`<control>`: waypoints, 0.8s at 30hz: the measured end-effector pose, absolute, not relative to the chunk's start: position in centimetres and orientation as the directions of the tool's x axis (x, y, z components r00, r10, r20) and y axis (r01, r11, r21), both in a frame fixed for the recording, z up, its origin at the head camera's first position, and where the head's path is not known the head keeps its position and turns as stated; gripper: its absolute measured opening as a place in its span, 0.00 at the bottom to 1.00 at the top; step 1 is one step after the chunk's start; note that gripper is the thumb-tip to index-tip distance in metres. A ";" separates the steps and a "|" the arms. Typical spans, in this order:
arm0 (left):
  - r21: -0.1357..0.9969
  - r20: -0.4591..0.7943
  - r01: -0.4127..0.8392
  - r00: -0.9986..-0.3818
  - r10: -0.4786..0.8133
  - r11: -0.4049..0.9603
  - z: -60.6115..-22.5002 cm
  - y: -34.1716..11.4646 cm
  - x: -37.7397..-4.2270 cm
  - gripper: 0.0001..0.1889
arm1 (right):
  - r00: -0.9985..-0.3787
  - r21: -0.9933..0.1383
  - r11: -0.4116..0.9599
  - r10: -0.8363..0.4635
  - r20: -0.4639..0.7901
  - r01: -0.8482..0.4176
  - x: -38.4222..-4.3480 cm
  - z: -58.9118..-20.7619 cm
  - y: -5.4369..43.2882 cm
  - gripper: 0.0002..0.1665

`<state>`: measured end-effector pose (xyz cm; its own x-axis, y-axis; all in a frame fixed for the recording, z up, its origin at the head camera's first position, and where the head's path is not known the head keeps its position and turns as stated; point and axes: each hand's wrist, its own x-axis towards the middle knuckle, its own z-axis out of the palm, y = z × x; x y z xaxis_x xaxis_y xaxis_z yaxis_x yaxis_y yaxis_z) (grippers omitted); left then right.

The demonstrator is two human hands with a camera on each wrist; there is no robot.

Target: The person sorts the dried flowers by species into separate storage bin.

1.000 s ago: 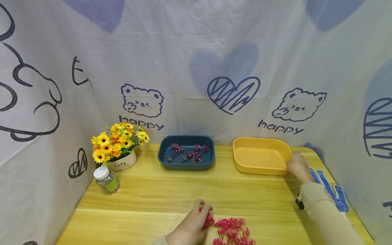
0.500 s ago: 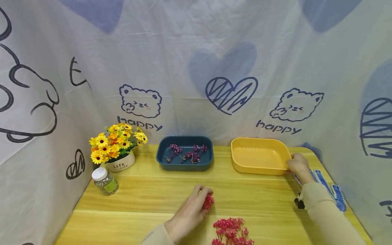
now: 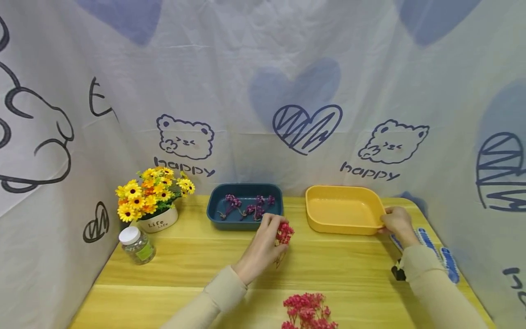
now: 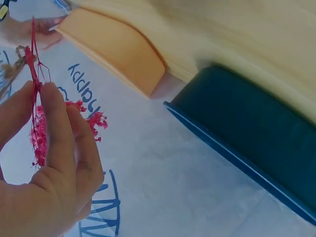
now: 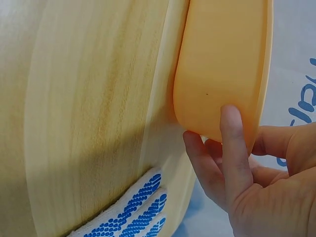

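Observation:
Thumb and fingers of my left hand [image 3: 265,244] pinch the stem of a pink dried flower sprig [image 3: 284,234], held above the table before the dark blue tray [image 3: 244,225]. In the left wrist view the sprig's blossoms [image 4: 39,138] are partly hidden behind the fingers. My right hand [image 3: 398,221] grips the right end of a yellow tray [image 3: 345,228], fingers on its outer wall and thumb by the rim, as the right wrist view shows. Several purple dried flower sprigs [image 3: 256,209] lie in the blue tray. More pink dried flowers [image 3: 306,308] rest at the table's front.
A pot of yellow artificial flowers [image 3: 162,220] and a white-lidded jar [image 3: 137,246] stand at the left. A blue-and-white glove [image 5: 131,212] lies beside the right forearm, with a small black object [image 3: 398,271] near it. A printed curtain [image 3: 242,155] closes off the back and sides.
My left hand has lifted the pink sprig and carried it away from the table's front, up to the blue tray's near side. The right hand stays at the yellow tray.

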<state>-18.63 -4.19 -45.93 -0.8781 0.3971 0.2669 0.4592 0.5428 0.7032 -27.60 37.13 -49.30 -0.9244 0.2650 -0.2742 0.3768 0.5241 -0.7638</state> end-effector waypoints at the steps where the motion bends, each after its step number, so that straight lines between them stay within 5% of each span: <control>1: 0.716 0.265 0.451 -0.882 0.390 0.532 -45.7 -3.9 -19.0 0.27 | -0.927 -0.768 0.523 0.261 -0.270 0.371 -27.6 -49.3 37.1 0.31; 24: 0.786 0.201 0.374 -0.908 0.368 0.492 -44.3 2.0 -27.9 0.32 | -0.925 -0.771 0.513 0.255 -0.284 0.378 -27.5 -49.4 36.9 0.31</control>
